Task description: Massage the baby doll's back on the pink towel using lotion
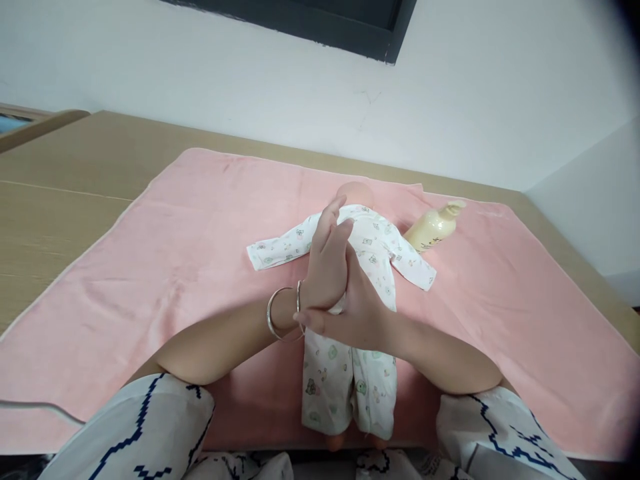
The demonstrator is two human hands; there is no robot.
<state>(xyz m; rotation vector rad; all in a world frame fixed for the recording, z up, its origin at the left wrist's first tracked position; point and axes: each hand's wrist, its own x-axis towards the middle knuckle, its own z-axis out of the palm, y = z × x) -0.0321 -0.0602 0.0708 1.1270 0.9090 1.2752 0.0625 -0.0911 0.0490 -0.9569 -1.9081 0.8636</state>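
My left hand point(326, 267), with two bangles point(273, 313) at its wrist, is pressed against my right hand point(367, 307). The fingers of the left are stretched out and point away from me. My right hand lies flat along it, its thumb reaching across to the left wrist; some of its fingers are partly hidden. Nothing shows between the palms. Below them lies a baby doll point(356, 194) in a white printed romper point(327, 383), sleeves spread and feet towards me. The hands cover part of its middle. Beside its right-hand sleeve a cream pump bottle point(431, 229) lies tilted.
A pink blanket point(200, 220) is spread under the doll over a wooden table point(65, 200). Behind the table rises a white wall point(250, 87) with a dark frame point(320, 23). A cable point(43, 405) runs in at the lower left.
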